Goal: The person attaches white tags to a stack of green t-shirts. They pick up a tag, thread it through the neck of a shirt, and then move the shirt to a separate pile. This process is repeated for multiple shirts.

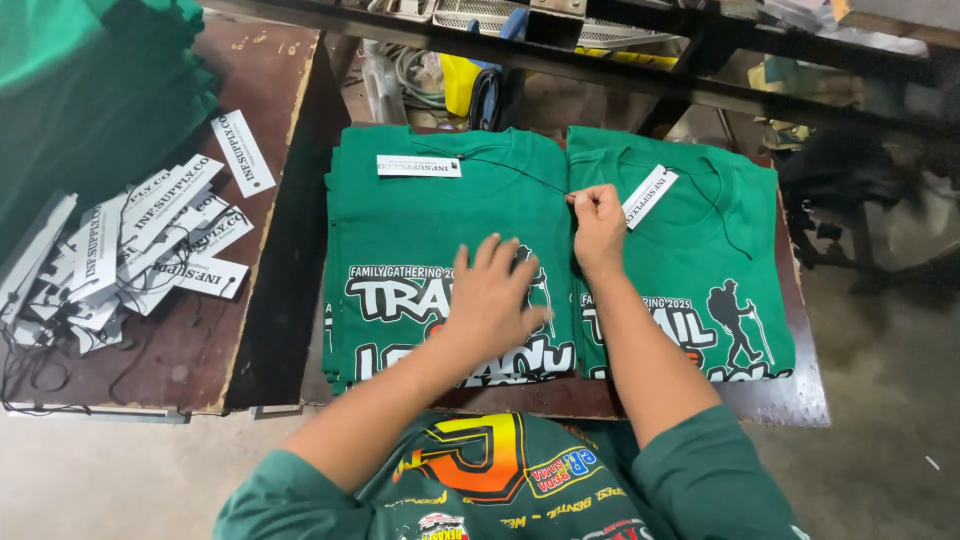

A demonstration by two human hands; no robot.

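Right hand [598,232]: fingertips pinched on thin black string [520,172] at seam between two shirt stacks. String runs to white hang tag [418,166] lying on collar of left stack of green shirts [440,250]. Left hand [492,300]: fingers spread, palm flat on printed front of left stack. Right stack of green shirts [690,270]: second tag [649,196] at collar, just beside right hand. Judgement: top shirt of both stacks tagged. Pile of loose tags [130,250] on side table [200,360], well apart: more tagging likely left.
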